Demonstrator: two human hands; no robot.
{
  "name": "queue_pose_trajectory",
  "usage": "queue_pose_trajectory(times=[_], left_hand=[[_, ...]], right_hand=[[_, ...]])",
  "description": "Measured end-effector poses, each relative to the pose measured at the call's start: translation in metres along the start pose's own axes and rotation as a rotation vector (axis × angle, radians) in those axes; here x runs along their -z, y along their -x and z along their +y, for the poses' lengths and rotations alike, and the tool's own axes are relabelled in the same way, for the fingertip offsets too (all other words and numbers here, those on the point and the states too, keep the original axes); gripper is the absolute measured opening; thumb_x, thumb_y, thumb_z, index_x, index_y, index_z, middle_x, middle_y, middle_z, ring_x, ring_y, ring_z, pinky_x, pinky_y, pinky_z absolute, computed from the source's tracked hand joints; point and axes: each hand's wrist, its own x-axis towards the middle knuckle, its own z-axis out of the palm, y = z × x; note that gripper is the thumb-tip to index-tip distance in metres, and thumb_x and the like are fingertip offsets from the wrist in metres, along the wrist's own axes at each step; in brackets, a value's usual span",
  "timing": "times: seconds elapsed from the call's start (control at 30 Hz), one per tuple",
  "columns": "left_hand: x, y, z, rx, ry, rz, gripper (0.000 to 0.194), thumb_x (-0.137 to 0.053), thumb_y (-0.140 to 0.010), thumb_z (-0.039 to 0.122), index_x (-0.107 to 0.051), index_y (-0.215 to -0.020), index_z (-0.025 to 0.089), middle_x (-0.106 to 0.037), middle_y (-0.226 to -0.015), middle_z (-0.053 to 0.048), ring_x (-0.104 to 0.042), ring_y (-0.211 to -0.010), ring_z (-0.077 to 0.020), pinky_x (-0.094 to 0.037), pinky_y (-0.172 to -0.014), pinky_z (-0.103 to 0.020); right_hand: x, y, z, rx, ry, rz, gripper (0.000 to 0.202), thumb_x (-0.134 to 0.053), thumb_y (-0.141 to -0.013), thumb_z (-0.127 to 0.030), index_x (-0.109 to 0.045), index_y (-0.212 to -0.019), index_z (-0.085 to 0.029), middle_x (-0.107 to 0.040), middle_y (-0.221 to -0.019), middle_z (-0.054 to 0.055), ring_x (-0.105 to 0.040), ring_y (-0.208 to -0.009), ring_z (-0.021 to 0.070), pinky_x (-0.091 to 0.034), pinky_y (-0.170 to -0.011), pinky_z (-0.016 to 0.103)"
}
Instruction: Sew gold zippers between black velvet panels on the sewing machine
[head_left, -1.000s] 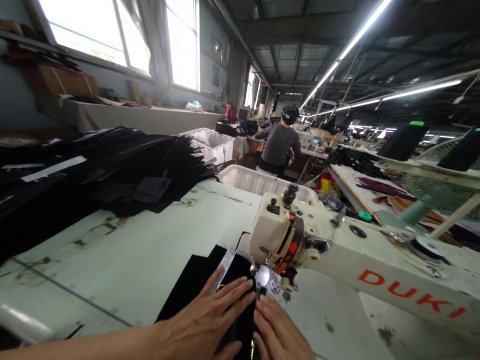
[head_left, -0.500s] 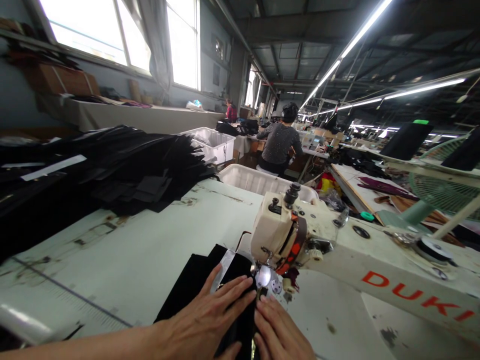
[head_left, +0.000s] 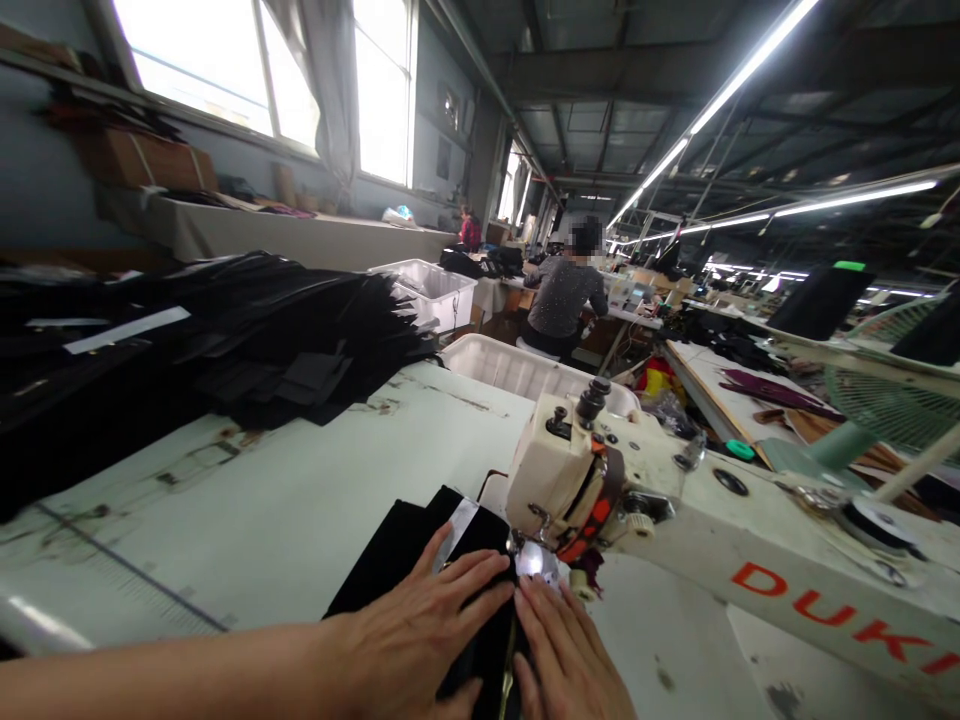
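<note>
Black fabric [head_left: 379, 560] lies on the pale table under the head of the sewing machine [head_left: 551, 480]. A white strip [head_left: 459, 525] crosses its far part. My left hand [head_left: 427, 620] rests on the fabric, fingers spread and pointing at the machine's needle area. Flat against the fabric's right edge, my right hand [head_left: 562, 645] has its fingers stretched forward, the tips close to the lit needle area. Between the hands runs a narrow strip with a brassy glint [head_left: 509, 668], perhaps a zipper. The needle itself cannot be made out.
A large pile of black fabric pieces [head_left: 300, 330] covers the table's left back. White plastic bins [head_left: 480, 355] stand behind the table. A person [head_left: 562, 300] sits farther off, back turned. At right are a green fan [head_left: 832, 440] and a black thread cone [head_left: 821, 305].
My right hand has slid forward, its fingertips now nearer the needle area. My left hand stays spread on the fabric. The whole view has shifted slightly.
</note>
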Motion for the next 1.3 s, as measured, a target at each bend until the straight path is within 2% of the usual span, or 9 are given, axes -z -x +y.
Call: queue_pose_trajectory(times=[0.13,0.37,0.67,0.83,1.03,1.3], left_hand=[[-0.004,-0.006,-0.009,-0.027,-0.009,0.06,0.071,-0.063,-0.073,0.023,-0.045,-0.141,0.014,-0.049,-0.141,-0.018,-0.044,-0.133,-0.0358,-0.01,-0.116,-0.061],[-0.006,-0.008,-0.011,-0.052,-0.023,0.087,0.07,-0.059,-0.076,0.022,-0.042,-0.143,0.013,-0.048,-0.144,-0.019,-0.042,-0.135,-0.0346,-0.007,-0.116,-0.061],[-0.008,-0.005,-0.012,-0.023,-0.015,0.058,0.07,-0.055,-0.079,0.02,-0.037,-0.147,0.013,-0.043,-0.149,-0.018,-0.035,-0.139,-0.0348,-0.006,-0.113,-0.066],[-0.004,-0.011,-0.014,-0.04,-0.021,0.066,0.071,-0.054,-0.077,0.017,-0.038,-0.146,0.015,-0.043,-0.149,-0.018,-0.035,-0.139,-0.0343,-0.007,-0.112,-0.068],[-0.008,-0.009,-0.015,-0.046,-0.094,0.042,0.074,-0.051,-0.077,0.015,-0.033,-0.148,0.012,-0.041,-0.15,-0.018,-0.033,-0.141,-0.0335,-0.009,-0.111,-0.069],[-0.003,-0.011,-0.015,-0.053,-0.109,0.007,0.074,-0.051,-0.079,0.016,-0.03,-0.149,0.01,-0.039,-0.151,-0.018,-0.031,-0.142,-0.033,-0.011,-0.113,-0.067]], right_hand=[[-0.003,-0.001,0.003,0.006,0.058,-0.073,0.038,-0.046,-0.095,-0.033,-0.061,-0.123,-0.012,-0.065,-0.126,0.006,-0.068,-0.106,0.0201,-0.06,-0.081,0.029],[-0.006,-0.001,0.003,-0.029,0.06,-0.119,0.04,-0.046,-0.095,-0.032,-0.059,-0.127,-0.011,-0.061,-0.131,0.007,-0.065,-0.112,0.0216,-0.059,-0.084,0.032],[-0.009,0.002,0.007,0.025,0.064,-0.104,0.04,-0.049,-0.093,-0.031,-0.06,-0.125,-0.011,-0.062,-0.13,0.007,-0.066,-0.11,0.0218,-0.06,-0.081,0.031],[-0.008,-0.003,0.009,-0.027,0.063,-0.151,0.041,-0.047,-0.093,-0.029,-0.057,-0.128,-0.01,-0.06,-0.132,0.008,-0.065,-0.113,0.0225,-0.06,-0.083,0.032],[-0.002,-0.005,0.008,0.04,0.092,-0.2,0.042,-0.046,-0.089,-0.022,-0.057,-0.127,-0.007,-0.059,-0.132,0.011,-0.063,-0.115,0.024,-0.061,-0.083,0.034],[-0.01,0.002,0.011,0.056,0.055,-0.243,0.044,-0.048,-0.089,-0.021,-0.055,-0.129,-0.005,-0.057,-0.134,0.013,-0.061,-0.118,0.0258,-0.062,-0.082,0.036]])
